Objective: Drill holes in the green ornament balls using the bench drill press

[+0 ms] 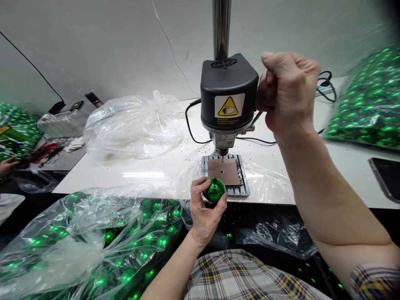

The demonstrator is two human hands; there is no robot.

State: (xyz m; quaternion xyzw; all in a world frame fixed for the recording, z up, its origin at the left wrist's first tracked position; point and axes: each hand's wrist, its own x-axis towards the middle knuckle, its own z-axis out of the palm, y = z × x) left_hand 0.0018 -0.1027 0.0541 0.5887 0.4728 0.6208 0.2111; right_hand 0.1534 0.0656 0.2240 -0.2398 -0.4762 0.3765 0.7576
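A shiny green ball [214,190] is held between the thumb and fingers of my left hand [204,210], at the table's front edge. A small dark spot shows on the ball's top. Just beyond it stands a small black drill press [229,87] with a yellow warning label. Its drill bit points down over a brown board [229,171] with a hole, which lies on the slotted metal base [245,189]. Raised at the drill's right side, my right hand [287,89] is closed around the feed lever [256,121], whose grip is mostly hidden by the fingers.
A clear plastic bag of green balls [150,233] lies at the front left, another bag of green balls [368,100] at the right. Crumpled clear plastic [134,125] covers the table's back left. A phone [386,177] rests at right. Another person's hand [8,166] appears at far left.
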